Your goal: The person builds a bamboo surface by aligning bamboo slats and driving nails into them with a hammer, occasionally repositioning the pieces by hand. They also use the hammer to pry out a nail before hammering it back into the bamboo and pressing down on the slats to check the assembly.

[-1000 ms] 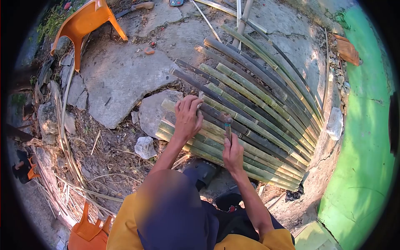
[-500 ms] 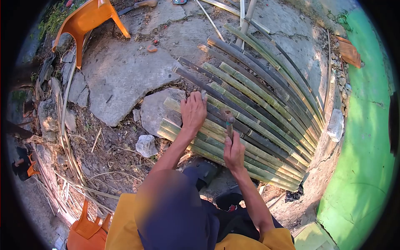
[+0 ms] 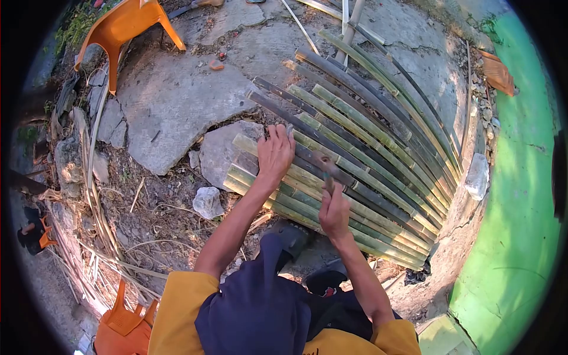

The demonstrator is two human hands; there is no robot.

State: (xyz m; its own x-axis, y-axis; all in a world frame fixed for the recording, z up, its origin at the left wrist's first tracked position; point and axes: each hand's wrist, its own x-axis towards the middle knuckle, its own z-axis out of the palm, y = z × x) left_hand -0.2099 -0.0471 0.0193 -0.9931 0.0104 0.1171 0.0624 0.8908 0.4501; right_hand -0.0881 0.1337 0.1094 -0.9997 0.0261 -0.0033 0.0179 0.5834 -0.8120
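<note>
Many split bamboo slats (image 3: 378, 151), green, tan and dark, lie side by side in a fan, their near-right ends close together. My left hand (image 3: 276, 155) rests on the slats near their left ends, its fingers curled over a bamboo slat (image 3: 309, 155). A small pale bit shows by its fingertips, too small to name. In my right hand (image 3: 335, 214) is a hammer (image 3: 326, 168), gripped by its handle and slightly blurred, its head just above the slats to the right of my left hand.
An orange plastic chair (image 3: 121, 29) stands at upper left, another orange chair (image 3: 124, 325) at lower left. Cracked concrete slabs (image 3: 177, 118), a white stone (image 3: 207, 203) and loose bamboo strips (image 3: 97, 219) lie leftward. A green wall-like surface (image 3: 515, 236) runs along the right.
The hammer has moved slightly, its head tipping towards the slats, and my right hand has shifted a little down. My left hand stays on the slats.
</note>
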